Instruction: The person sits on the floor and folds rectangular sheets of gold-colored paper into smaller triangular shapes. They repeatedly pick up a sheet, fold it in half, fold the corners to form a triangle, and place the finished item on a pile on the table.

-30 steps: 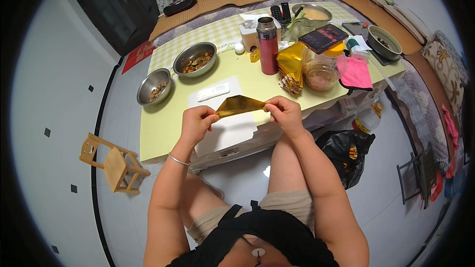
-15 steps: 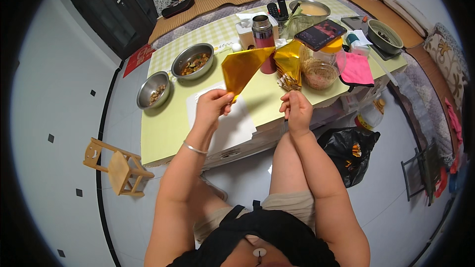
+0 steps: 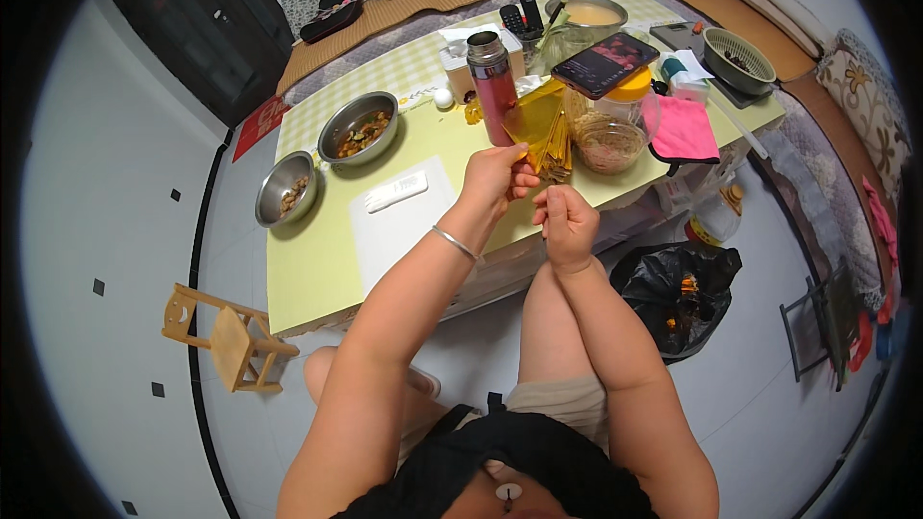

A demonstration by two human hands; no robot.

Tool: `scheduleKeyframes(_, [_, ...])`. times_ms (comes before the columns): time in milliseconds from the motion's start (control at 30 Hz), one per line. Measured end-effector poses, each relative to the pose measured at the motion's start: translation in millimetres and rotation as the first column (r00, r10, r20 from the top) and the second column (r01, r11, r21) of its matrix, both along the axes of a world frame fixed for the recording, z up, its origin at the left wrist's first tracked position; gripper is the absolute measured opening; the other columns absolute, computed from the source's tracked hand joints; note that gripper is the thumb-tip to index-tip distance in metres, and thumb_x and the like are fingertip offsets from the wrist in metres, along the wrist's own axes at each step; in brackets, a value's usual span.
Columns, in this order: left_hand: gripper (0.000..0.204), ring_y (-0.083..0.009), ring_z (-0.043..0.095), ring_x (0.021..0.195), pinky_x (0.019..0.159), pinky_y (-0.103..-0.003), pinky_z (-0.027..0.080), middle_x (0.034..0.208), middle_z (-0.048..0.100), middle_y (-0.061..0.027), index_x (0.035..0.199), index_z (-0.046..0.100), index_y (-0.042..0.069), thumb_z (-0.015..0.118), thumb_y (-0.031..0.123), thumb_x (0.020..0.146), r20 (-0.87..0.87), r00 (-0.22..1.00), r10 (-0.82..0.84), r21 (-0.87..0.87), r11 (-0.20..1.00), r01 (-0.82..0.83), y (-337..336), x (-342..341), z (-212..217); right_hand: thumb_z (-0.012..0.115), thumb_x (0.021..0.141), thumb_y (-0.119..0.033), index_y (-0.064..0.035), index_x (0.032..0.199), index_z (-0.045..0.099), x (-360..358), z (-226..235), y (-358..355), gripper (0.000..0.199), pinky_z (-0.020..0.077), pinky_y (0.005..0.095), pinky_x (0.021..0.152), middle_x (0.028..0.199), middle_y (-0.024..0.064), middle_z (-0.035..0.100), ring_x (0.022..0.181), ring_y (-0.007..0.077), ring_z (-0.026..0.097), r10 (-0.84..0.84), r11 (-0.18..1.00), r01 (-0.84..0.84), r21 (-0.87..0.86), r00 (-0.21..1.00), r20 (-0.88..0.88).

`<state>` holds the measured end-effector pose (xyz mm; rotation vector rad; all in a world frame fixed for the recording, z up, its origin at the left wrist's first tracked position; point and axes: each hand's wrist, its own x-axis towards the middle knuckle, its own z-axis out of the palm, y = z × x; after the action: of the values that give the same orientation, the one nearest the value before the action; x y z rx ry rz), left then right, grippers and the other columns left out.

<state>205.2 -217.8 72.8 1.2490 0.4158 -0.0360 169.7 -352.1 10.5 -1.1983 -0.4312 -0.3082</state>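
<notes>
My left hand (image 3: 498, 176) pinches the lower edge of a shiny gold foil piece (image 3: 524, 118), folded to a point, at the table's front. That piece overlaps a bundle of similar gold foil pieces (image 3: 559, 156), whose pointed ends are gathered toward me. Just right of and below it, my right hand (image 3: 567, 226) is closed, fingers curled in; what it holds, if anything, is hidden. A white sheet of paper (image 3: 389, 240) lies left of my left hand, with a slim white packet (image 3: 396, 192) on it.
A pink flask (image 3: 495, 101), a clear tub (image 3: 611, 146) and a phone (image 3: 606, 65) stand behind the foil. Metal bowls of food (image 3: 358, 130) are at the left, a pink cloth (image 3: 685, 130) at the right. A black bag (image 3: 678, 298) and small wooden chair (image 3: 231, 346) are on the floor.
My left hand has carried the gold foil piece right, from over the white paper to the foil bundle. The white packet has come into sight. My right hand stays closed nearby.
</notes>
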Motion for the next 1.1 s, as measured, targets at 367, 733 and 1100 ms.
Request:
scheduleKeyframes(367, [0.024,-0.0097,0.041,0.040,0.039,-0.027,0.026,0.056,0.056,0.0006,0.071,0.064,0.007,0.066,0.017,0.092,-0.006,1.000,0.001,0.247,0.969,0.000,-18,47,2,0.059,0.103,-0.013,0.0015,0.085,0.068,2,1,2,0.025,0.0463,0.0234,0.056,0.068,0.0026,0.063,0.059,0.0071,0.059,-0.025,0.998,0.025,-0.051,1.000,0.011])
scheduleKeyframes(733, [0.018,-0.0318,0.064,0.076,0.069,-0.041,0.050,0.086,0.068,-0.0140,0.092,0.069,0.003,0.075,0.018,0.084,0.520,0.817,-0.248,0.852,0.213,-0.478,-10,37,5,0.060,0.102,-0.013,-0.0002,0.084,0.068,4,-2,6,0.024,0.0450,0.0239,0.055,0.062,0.0018,0.061,0.057,0.0069,0.058,-0.031,0.996,0.034,-0.085,0.999,0.032])
scheduleKeyframes(1100, [0.050,-0.0324,0.064,0.101,0.089,-0.042,0.051,0.107,0.066,-0.0178,0.123,0.062,-0.001,0.076,0.031,0.088,0.656,0.679,-0.330,0.753,0.345,-0.561,-9,38,19,0.060,0.101,-0.012,-0.0005,0.082,0.067,2,2,14,0.023,0.0447,0.0252,0.053,0.059,0.0022,0.059,0.055,0.0079,0.056,-0.046,0.990,0.058,-0.132,0.995,0.092])
